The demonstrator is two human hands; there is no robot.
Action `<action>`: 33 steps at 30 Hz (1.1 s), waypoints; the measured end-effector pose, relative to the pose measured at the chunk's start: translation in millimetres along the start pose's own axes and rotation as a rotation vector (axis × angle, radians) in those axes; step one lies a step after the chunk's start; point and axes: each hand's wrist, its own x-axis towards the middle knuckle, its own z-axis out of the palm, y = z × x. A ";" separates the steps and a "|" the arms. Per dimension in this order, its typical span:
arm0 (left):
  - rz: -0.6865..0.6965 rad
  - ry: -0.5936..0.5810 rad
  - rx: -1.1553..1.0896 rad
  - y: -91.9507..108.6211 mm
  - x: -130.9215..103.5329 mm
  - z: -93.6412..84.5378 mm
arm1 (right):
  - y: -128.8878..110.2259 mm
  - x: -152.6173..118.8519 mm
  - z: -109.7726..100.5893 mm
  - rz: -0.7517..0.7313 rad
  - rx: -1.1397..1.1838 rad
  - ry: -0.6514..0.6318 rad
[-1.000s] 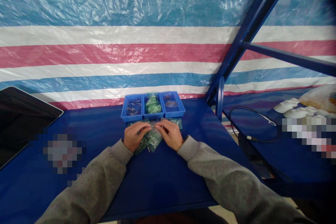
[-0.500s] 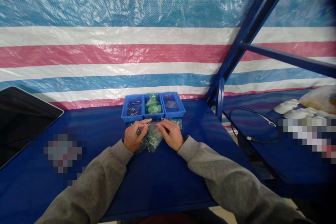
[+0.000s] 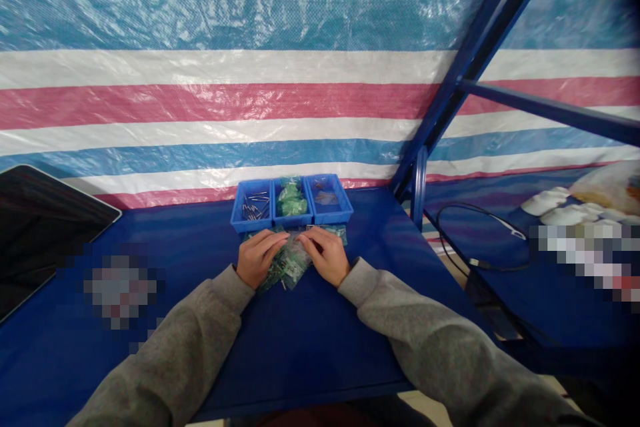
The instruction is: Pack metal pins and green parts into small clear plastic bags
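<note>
A small clear plastic bag [image 3: 297, 244] is between my two hands, above a pile of green-tinted plastic packets [image 3: 294, 267]. My left hand [image 3: 257, 257] is closed, its thumb and fingers pinched together at the bag's left edge. From the other side, my right hand [image 3: 325, 253] pinches the bag with bent fingers. My fingers hide part of it, and its contents are too small to tell. Small parts show inside the packets below, and another green packet [image 3: 341, 233] lies partly behind my right hand.
Three joined blue bins stand behind my hands: one with metal pins [image 3: 256, 207], one with green packets [image 3: 291, 203], one with clear packets [image 3: 325, 197]. A dark screen [image 3: 45, 233] lies left, near a blurred object [image 3: 120, 290]. A blue frame [image 3: 440, 107] and black cable [image 3: 440, 227] are right.
My left thumb and fingers have come together at the bag; a gap showed between them before. My right hand has hardly moved.
</note>
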 end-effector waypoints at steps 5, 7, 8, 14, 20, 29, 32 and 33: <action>-0.031 0.053 0.014 -1.5 -1.7 2.2 | 0.2 -0.6 0.4 -0.005 0.005 -0.003; -0.041 0.072 0.031 -2.8 -3.1 3.9 | -0.5 -0.6 0.3 -0.025 0.018 -0.014; -0.042 0.077 0.039 -3.4 -3.7 4.8 | -1.0 -0.5 0.2 -0.036 0.027 -0.022; 0.033 0.041 0.081 -4.2 -5.8 7.3 | -2.1 -1.8 0.6 -0.067 0.064 -0.081; 0.008 0.057 0.041 -1.3 -4.4 4.3 | -0.1 -2.1 2.1 -0.046 0.053 -0.027; 0.026 0.020 -0.046 2.1 -0.2 1.3 | 1.8 -2.4 2.8 -0.001 0.062 0.020; 0.008 0.034 -0.033 2.8 -0.1 0.7 | 2.2 -2.4 2.9 -0.011 0.053 -0.001; 0.001 0.039 -0.027 3.0 -0.3 0.6 | 2.2 -2.3 2.7 -0.020 0.048 -0.010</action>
